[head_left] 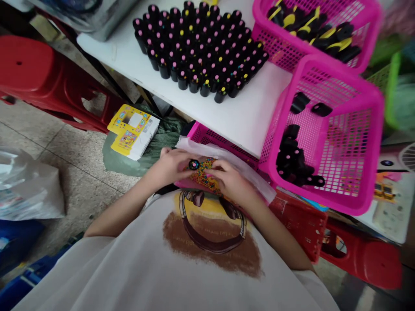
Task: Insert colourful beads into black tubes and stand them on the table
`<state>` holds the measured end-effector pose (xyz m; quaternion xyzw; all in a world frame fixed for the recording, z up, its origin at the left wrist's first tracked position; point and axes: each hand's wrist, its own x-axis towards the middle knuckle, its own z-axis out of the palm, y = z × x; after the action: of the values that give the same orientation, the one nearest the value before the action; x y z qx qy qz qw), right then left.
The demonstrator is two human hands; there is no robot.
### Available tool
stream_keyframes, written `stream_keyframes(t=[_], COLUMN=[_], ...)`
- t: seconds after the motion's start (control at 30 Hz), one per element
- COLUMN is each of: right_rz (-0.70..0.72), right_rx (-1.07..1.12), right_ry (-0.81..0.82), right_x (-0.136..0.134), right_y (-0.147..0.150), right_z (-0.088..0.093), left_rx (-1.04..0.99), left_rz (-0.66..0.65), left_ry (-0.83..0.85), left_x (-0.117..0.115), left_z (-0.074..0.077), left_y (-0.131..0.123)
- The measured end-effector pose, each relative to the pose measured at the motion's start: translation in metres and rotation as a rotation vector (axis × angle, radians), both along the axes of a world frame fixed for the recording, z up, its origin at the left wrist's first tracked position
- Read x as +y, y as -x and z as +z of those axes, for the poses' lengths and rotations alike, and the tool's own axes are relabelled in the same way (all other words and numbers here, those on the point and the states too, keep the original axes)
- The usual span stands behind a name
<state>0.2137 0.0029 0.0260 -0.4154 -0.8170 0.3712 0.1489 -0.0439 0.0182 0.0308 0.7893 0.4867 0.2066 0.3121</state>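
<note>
My left hand (171, 166) is closed around a small black cylinder (193, 165) with a pink centre and colourful beads in its open top. Beneath it, many tiny multicoloured beads (204, 177) lie in a pink container lined with white sheeting (259, 183) at my lap. My right hand (231, 177) is over the beads, its thumb and fingertips drawn together. Whatever is between those fingertips is too small to make out. On the white table, several rows of similar black cylinders (194, 47) stand upright, most with pink centres and some with yellow ones.
A pink basket (353, 142) at the right holds several black pieces (293, 157). Behind it, another pink basket (275, 47) contains black and yellow parts. A yellow box (129, 129) lies left of the white table (246, 116). Red stools (29, 65) stand at the left and lower right.
</note>
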Motion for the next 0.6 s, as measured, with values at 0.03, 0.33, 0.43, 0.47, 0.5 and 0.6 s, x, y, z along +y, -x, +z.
stream_keyframes(t=[0.03,0.33,0.43,0.47,0.5,0.6], right_rz=[0.01,0.025,0.029,0.029,0.029,0.028], right_rx=[-0.068,-0.479,-0.446,-0.427,-0.404,-0.304], right_ry=[0.008,0.028,0.031,0.029,0.029,0.05], right_x=[0.002,0.023,0.021,0.02,0.019,0.018], right_y=[0.0,0.05,0.061,0.064,0.067,0.075], right_z=[-0.007,-0.04,-0.046,-0.047,-0.049,-0.055], left_rx=[-0.028,-0.106,-0.173,-0.204,-0.233,-0.274], left_rz=[0.024,0.276,0.352,0.38,0.403,0.435], left_ry=[-0.028,-0.222,-0.164,-0.153,-0.149,-0.148], left_x=[0.009,0.125,0.149,0.154,0.158,0.157], left_z=[0.007,0.024,0.01,0.006,0.003,0.002], left_y=[0.002,-0.037,-0.055,-0.059,-0.062,-0.062])
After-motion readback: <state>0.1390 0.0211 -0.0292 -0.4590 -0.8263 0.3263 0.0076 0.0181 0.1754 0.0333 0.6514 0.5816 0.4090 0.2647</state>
